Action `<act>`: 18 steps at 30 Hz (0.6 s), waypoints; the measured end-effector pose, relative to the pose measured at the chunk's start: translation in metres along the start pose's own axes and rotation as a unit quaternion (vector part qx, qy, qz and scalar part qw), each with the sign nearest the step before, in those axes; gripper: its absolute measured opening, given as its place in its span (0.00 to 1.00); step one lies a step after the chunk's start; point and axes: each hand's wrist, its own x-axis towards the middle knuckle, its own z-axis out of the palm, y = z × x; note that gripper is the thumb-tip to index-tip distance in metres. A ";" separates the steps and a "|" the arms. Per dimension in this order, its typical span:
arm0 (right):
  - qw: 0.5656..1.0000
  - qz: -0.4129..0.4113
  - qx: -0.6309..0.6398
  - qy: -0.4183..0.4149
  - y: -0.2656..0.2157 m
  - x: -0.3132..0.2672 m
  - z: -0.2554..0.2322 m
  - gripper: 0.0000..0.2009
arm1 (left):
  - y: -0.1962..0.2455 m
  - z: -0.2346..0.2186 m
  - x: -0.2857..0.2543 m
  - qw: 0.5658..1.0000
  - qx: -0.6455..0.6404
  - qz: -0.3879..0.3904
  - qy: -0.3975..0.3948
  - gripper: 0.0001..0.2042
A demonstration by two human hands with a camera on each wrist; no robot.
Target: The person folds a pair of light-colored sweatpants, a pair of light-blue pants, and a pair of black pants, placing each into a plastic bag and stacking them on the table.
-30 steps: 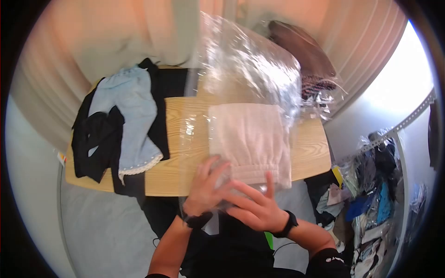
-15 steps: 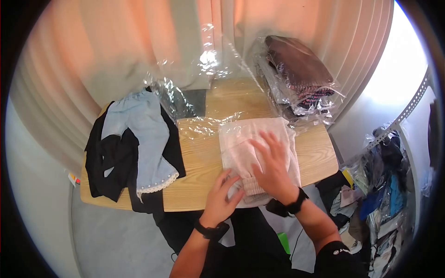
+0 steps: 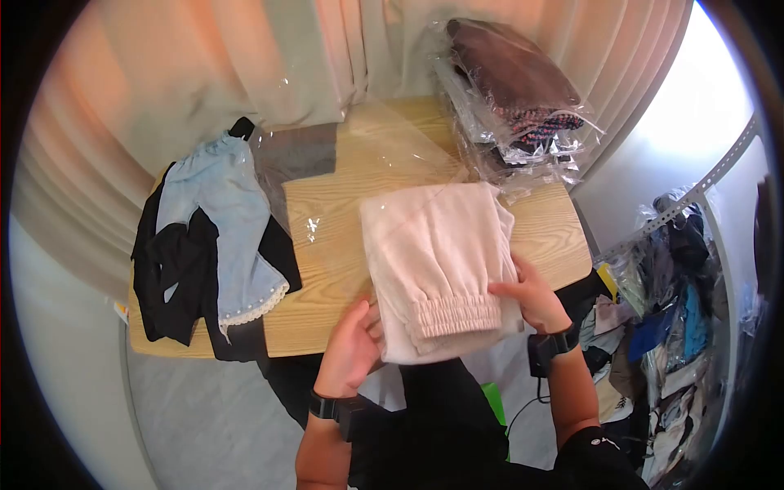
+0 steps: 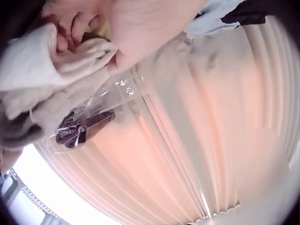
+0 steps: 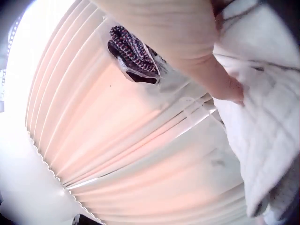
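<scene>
Pale pink folded trousers [image 3: 441, 237] with a gathered elastic waistband lie at the table's front edge, waistband towards the person. The left hand [image 3: 351, 347] grips their left edge near the front; in the left wrist view its thumb and curled fingers pinch the folded cloth [image 4: 70, 58]. On the opposite side, the right hand [image 3: 535, 298] holds the right edge, thumb on top and the other fingers partly hidden beneath. The right wrist view shows that thumb pressing on the cloth [image 5: 269, 112]. Behind the trousers a clear plastic bag [image 3: 312, 229] is spread flat over the wooden table [image 3: 327, 286].
At the left lie light blue trousers [image 3: 245, 237] with lace hems, over black clothing [image 3: 171, 302]. Bagged dark brown garments [image 3: 523, 73] are stacked at the back right. A curtain [image 3: 245, 49] hangs behind the table. Bagged clothes [image 3: 661, 327] fill the floor at the right.
The clear bag has come down from above the trousers and settled behind them. Both hands have moved apart, from over the waistband to the trousers' two side edges, and now grip there.
</scene>
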 end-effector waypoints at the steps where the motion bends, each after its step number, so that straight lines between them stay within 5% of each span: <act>1: 1.000 0.003 0.001 -0.003 -0.001 -0.006 0.000 0.39 | -0.005 -0.008 0.002 1.000 -0.001 0.001 0.004 0.22; 3: 0.996 0.089 -0.021 -0.009 0.004 -0.025 0.000 0.35 | -0.016 -0.019 0.005 0.998 0.026 0.040 -0.038 0.22; 7: 0.992 0.122 0.038 0.003 0.019 -0.060 0.009 0.34 | -0.037 0.000 -0.021 0.989 0.106 0.094 -0.038 0.25; 11: 0.999 0.047 -0.020 0.018 0.042 -0.083 0.018 0.33 | -0.070 0.012 -0.033 0.940 0.269 0.188 -0.097 0.27; 13: 0.998 0.055 -0.033 0.018 0.042 -0.096 0.030 0.33 | -0.086 0.020 -0.038 0.912 0.353 0.179 -0.103 0.30; 15: 0.972 0.109 0.208 0.013 0.036 -0.108 0.042 0.36 | -0.086 0.037 -0.048 0.877 0.461 0.096 -0.093 0.31; 17: 0.972 0.128 0.197 -0.008 0.035 -0.117 0.040 0.42 | -0.088 0.043 -0.052 0.870 0.481 0.063 -0.088 0.31; 18: 0.985 0.123 0.084 -0.084 0.034 -0.121 0.035 0.44 | -0.092 0.039 -0.051 0.855 0.494 0.073 -0.138 0.32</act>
